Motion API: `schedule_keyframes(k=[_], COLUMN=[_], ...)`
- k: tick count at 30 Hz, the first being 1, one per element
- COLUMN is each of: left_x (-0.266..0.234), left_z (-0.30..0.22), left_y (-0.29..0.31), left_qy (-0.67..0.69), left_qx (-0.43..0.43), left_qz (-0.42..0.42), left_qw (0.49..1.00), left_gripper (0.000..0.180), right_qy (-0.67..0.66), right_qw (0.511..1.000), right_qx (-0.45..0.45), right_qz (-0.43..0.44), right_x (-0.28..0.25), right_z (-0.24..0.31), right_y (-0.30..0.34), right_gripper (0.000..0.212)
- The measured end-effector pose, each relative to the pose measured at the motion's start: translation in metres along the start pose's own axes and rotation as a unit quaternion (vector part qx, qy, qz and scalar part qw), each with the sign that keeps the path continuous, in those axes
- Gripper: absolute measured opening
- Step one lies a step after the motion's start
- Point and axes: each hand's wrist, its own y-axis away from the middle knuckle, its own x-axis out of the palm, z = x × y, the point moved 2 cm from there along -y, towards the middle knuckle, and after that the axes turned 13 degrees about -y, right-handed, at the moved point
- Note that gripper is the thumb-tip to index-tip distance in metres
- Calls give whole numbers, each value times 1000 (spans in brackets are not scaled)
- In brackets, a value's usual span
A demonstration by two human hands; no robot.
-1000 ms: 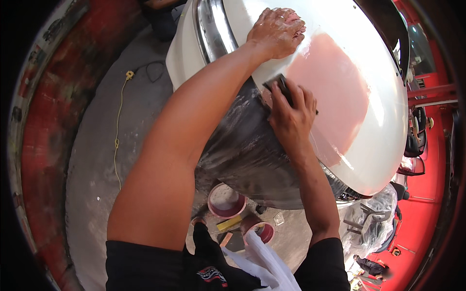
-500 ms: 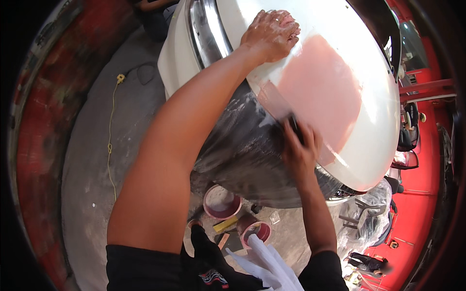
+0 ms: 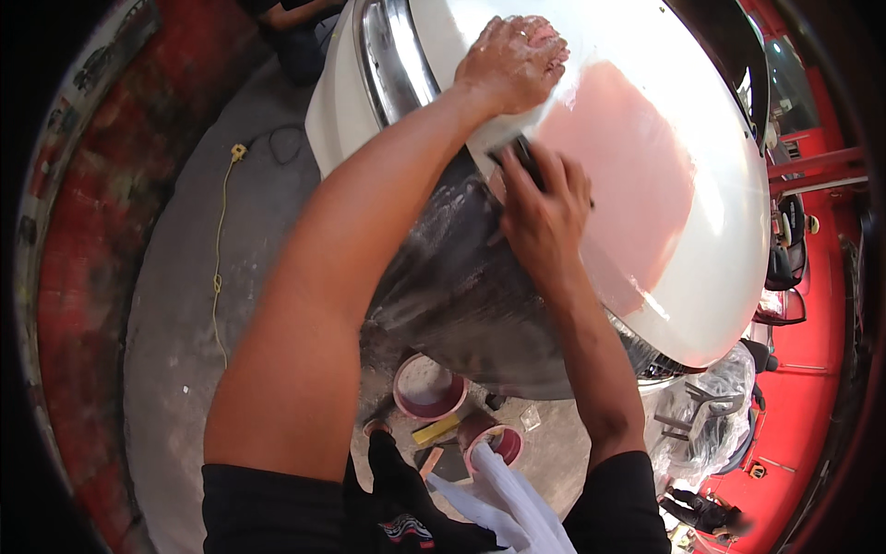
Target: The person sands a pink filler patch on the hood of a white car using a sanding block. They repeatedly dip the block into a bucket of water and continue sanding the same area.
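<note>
A dark sanding block [image 3: 522, 159] is clamped in the grip of the right hand [image 3: 544, 208], fingers wrapped over the top of it so only its upper edge can be seen. It's pressed flat against the white car panel [image 3: 720, 258], right at the left edge of the pink filler patch [image 3: 628, 175]. The left hand [image 3: 514, 61] isn't gripping anything; it's laid on the panel just above the block with the fingers loosely curled, dusted with whitish residue. A chrome trim strip [image 3: 388, 55] can be seen running along the panel's left side, and the area under the hands is covered in clear plastic sheeting [image 3: 461, 286]. Down on the concrete floor [image 3: 175, 305], two pink tubs [image 3: 429, 388] are set near each other with a yellow scraper [image 3: 436, 429] between them. A yellow cord [image 3: 220, 258] is trailed across the floor, well apart from the rest.
</note>
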Motion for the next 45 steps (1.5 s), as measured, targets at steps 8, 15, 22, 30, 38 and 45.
schedule_keyframes(k=[8,15,22,30,38,45], left_x=[0,-3,-3,2,-15,-14], left_z=[5,13,0,4,8,2], left_y=[4,8,-2,2,2,4], left_qy=[-19,6,30,-2,-1,-5], left_qx=[-25,-49,-24,-61,-6,37], left_qz=[-2,83,118,68,17,-9], left_qw=[1000,995,992,996,1000,999], left_gripper=[39,49,48,46,37,38], right_qy=[-23,-27,-18,-26,31,-24], right_qw=[1000,999,995,994,999,999], right_qx=[-7,-18,-53,-50,-33,-21], right_qz=[-9,32,84,94,29,41], right_x=[-14,-37,-7,-24,-49,-5], right_z=[-6,-23,5,-4,-11,6], right_y=[42,90,9,43,96,24], right_gripper=[65,61,63,65,62,66])
